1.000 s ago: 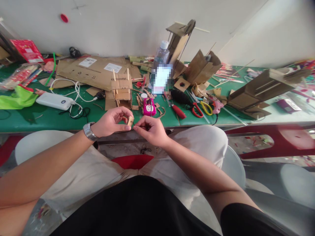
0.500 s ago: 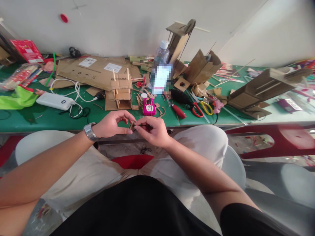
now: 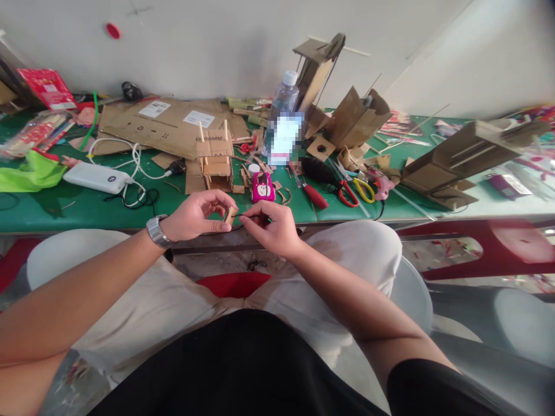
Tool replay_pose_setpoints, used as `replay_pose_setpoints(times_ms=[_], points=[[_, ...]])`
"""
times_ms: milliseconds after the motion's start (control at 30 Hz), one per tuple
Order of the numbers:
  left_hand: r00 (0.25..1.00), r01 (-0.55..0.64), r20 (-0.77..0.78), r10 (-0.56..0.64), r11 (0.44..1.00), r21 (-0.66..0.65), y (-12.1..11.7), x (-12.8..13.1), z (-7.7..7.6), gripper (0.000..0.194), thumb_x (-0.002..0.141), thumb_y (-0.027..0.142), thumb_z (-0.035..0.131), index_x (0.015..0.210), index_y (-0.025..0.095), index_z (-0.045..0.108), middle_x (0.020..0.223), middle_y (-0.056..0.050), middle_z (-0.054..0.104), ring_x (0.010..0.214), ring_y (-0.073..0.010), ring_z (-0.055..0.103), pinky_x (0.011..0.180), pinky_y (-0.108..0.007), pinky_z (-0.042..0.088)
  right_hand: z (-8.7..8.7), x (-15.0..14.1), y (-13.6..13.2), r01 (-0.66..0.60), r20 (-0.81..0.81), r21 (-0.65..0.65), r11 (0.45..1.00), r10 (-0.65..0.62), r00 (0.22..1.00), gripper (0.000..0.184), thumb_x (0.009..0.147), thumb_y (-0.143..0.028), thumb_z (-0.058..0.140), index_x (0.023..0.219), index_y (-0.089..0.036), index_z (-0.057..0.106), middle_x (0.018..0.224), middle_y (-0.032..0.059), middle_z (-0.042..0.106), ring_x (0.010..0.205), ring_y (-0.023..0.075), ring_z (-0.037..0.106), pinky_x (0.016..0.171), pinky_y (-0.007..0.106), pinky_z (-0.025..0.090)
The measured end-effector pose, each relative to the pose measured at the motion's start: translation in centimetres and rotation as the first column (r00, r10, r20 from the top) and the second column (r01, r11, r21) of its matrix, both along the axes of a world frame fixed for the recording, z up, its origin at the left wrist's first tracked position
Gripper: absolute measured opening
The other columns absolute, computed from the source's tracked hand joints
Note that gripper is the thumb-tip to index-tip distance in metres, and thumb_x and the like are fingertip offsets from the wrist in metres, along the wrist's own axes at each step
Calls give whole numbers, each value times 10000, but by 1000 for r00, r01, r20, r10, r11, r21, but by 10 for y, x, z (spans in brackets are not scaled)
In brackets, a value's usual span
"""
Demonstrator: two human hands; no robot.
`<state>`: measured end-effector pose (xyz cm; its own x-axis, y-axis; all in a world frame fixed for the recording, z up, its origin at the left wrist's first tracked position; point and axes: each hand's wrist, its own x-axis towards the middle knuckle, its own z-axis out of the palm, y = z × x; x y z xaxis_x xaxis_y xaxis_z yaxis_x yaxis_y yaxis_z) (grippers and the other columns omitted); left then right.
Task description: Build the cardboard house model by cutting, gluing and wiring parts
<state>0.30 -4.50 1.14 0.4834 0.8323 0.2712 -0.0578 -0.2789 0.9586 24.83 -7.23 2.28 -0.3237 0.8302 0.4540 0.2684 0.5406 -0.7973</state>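
Between the thumb and fingers of my left hand (image 3: 197, 216) is a small cardboard piece (image 3: 229, 215). A thin black cord (image 3: 238, 215) runs from that piece to my right hand (image 3: 272, 225), whose thumb and fingertips pinch it. Both hands are just over the table's front edge, a short gap apart. Behind them a pink case with a white cartoon face (image 3: 262, 188) lies on the table. To its left stands a small cardboard structure with wooden sticks (image 3: 215, 164).
A red-handled screwdriver (image 3: 314, 195), scissors (image 3: 346, 190) and a pink glue gun (image 3: 383, 188) lie to the right. A white power bank (image 3: 96, 177) with cables is at left. Behind stand a plastic bottle (image 3: 284, 101), a lit phone (image 3: 284, 138) and a tall cardboard build (image 3: 462, 162).
My right hand has drawn slightly right, away from my left, and black cord now shows between them. The cardboard piece has turned and shows more of its face.
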Motion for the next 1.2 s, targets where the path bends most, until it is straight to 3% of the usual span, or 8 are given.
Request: replay_pose_setpoints(times_ms=[200,433,933,1133,1200], points=[[999,-16,41,17,1000,-20,0,0,-1,459,741,304,1034,1103,174,784,987,-75,770,875,-163,711,779,-263,579,-3,-1,-1,-58,57,120,991,52,997,117,967,-257,772,878,-182,760,699,-26,646,579,91,503,577,238,405],[999,-36,23,36,999,-7,1,0,0,451,750,321,1030,1096,171,783,1078,-104,781,956,-187,734,815,-277,607,-4,1,-3,-163,87,148,975,151,985,122,1007,-292,745,940,-190,752,794,6,709,591,97,520,592,241,438],[998,-60,15,60,998,-31,0,-3,10,399,826,373,982,1099,174,769,1032,-78,771,886,-159,711,780,-269,596,2,5,-3,-140,100,75,987,132,986,273,1066,-367,664,874,-183,726,689,-27,647,537,84,448,572,261,365],[987,-124,87,133,987,-106,4,-8,7,410,836,466,966,1078,190,783,1037,-78,769,912,-168,706,799,-269,595,7,11,7,-79,54,157,984,72,996,434,1150,-404,526,798,-198,673,899,74,725,785,162,644,740,311,492],[980,-135,129,152,982,-134,6,-9,6,413,827,471,972,1068,197,780,1034,-71,765,897,-162,705,792,-265,597,11,15,11,-38,30,174,984,33,999,497,1158,-438,502,733,-211,625,907,85,707,810,180,640,756,339,499]])
